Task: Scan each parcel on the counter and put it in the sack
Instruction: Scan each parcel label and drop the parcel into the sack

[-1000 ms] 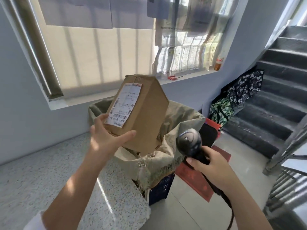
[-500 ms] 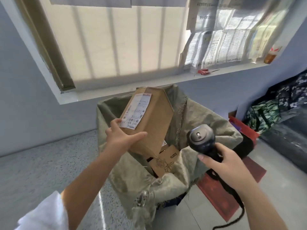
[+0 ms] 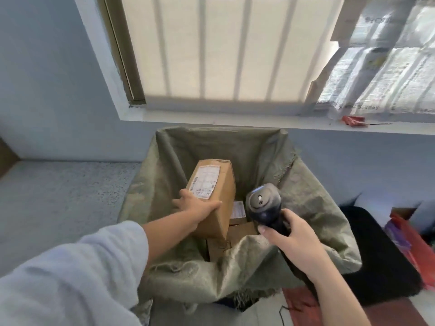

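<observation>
Your left hand [image 3: 197, 208] is gripping the lower end of the parcel [image 3: 217, 184]. The thumb is spread wide and lying across the near face toward 3 o'clock. The fingers are wrapping round the edge at 9 o'clock, and their tips are hidden behind the box. Your right hand [image 3: 293, 234] is curling all its fingers tightly round the handle of the black scanner [image 3: 263, 204]. The scanner's head is standing at 11 o'clock from that hand, just beside the parcel.

The parcel is a brown cardboard box, and you are holding it inside the open mouth of the sack [image 3: 308, 208]. Its long axis is running from 6 to 12 o'clock, with the top end leaning slightly toward 1 o'clock. Its white label [image 3: 205, 182] is facing up at you.

The green woven sack is gaping wide at 6 o'clock from the window sill [image 3: 235, 120], with the speckled counter [image 3: 58, 196] at its 9 o'clock side. Other cardboard boxes [image 3: 239, 229] are lying in it, under and at 4 o'clock from your parcel. Whether the parcel is touching them, you cannot tell.
</observation>
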